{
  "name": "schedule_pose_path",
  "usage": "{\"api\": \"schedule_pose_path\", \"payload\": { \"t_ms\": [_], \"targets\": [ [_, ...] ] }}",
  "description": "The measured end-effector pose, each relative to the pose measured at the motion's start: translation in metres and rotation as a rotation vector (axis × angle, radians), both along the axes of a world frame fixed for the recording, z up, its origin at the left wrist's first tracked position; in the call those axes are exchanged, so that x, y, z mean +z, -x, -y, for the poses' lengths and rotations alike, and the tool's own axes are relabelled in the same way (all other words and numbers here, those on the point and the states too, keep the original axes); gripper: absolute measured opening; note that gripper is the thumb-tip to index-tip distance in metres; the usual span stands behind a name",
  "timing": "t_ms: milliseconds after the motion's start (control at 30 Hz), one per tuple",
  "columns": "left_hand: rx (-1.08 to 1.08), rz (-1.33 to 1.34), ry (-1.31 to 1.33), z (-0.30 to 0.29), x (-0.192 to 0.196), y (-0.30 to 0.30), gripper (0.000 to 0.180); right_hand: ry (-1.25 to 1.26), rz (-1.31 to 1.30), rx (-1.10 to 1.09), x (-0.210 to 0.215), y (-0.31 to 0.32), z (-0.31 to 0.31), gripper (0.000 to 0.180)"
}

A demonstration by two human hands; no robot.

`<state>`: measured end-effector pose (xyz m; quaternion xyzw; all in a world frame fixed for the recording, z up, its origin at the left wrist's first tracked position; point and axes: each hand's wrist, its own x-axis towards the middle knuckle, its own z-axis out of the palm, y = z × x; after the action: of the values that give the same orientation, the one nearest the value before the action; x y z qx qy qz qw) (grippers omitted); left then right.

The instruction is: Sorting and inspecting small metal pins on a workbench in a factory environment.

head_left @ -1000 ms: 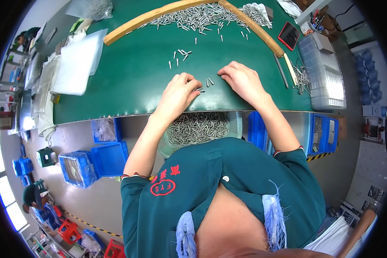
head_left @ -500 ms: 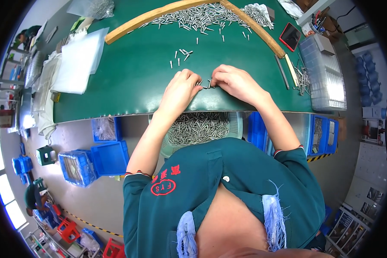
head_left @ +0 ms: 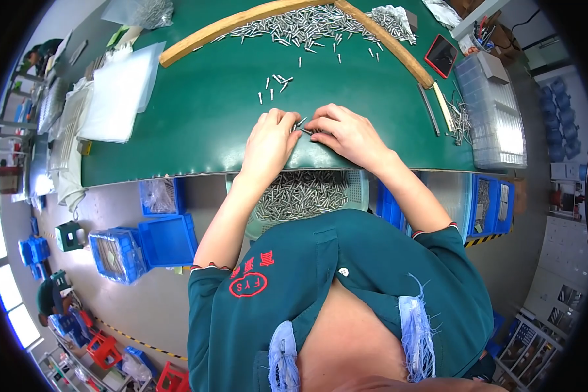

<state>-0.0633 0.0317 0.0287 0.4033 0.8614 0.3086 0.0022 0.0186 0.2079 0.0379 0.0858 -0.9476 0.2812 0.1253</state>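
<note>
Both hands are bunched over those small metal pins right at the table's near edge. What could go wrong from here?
The left hand and right hand work pins close to the green table edge, so one could roll off and perhaps miss the basket of pins below. Loose pins nearby could get swept aside.

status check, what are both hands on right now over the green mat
Left hand and right hand together at mat's near edge, pinching small metal pins. Loose pins just beyond. Nothing blocking on green mat.

Both hands (head_left: 307, 134) pinch small metal pins (head_left: 302, 124) at green table (head_left: 196, 111) edge — pin basket (head_left: 304, 194) below.
</note>
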Motion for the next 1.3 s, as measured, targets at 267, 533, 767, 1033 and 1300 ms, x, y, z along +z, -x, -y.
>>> {"api": "schedule_pose_path", "payload": {
  "t_ms": [267,533,767,1033,1300],
  "targets": [
    [-0.071,0.005,0.006,0.003,-0.001,-0.004,0.023,-0.093,-0.003,-0.088,-0.009,-0.009,0.003,0.015],
    [-0.007,0.056,0.027,0.013,0.000,-0.004,0.028,-0.113,-0.064,-0.045,-0.009,0.001,0.011,0.017],
    [-0.143,-0.001,-0.038,0.020,0.013,-0.003,0.022,-0.072,-0.050,0.000,-0.006,0.001,0.005,0.017],
    [-0.262,0.038,0.025,0.024,0.005,-0.001,0.022,-0.034,0.090,0.143,0.003,0.002,0.000,0.023],
    [-0.098,0.075,0.053,0.024,0.008,-0.013,0.024,0.014,0.118,0.128,-0.003,-0.004,0.004,0.029]
  ]
}}
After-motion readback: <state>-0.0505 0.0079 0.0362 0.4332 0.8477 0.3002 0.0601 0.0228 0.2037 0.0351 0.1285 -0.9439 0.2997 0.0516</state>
